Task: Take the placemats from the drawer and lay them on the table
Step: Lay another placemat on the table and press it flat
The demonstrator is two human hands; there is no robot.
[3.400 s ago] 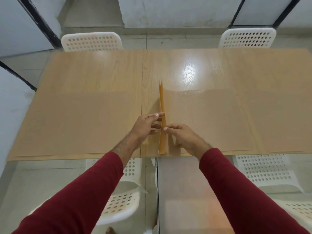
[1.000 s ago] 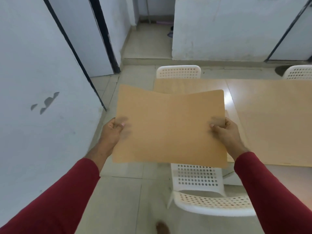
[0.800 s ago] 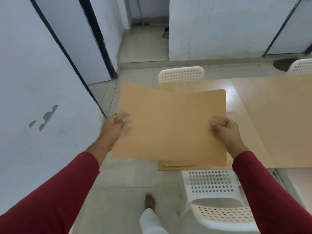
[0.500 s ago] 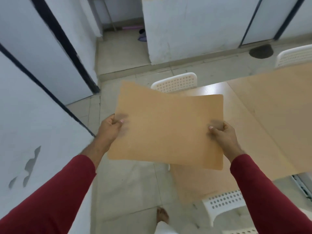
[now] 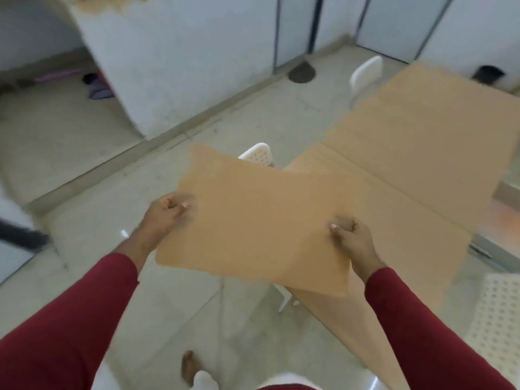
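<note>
I see a pale tiled floor (image 5: 84, 153) under me, shiny in spots. A white plastic chair with little holes (image 5: 257, 154) stands at the far corner of the table, and only its back shows. Another white chair back (image 5: 365, 76) stands by the far edge, further off. A third white holey chair (image 5: 495, 313) sits at the near edge, on my right. A thick white wall block with an orange stain on top (image 5: 174, 57) stands on the floor. Some purple cloth (image 5: 98, 90) lies beside it. A dark round patch (image 5: 301, 72) sits at the foot of the wall. My bare foot (image 5: 189, 368) shows low down.
</note>
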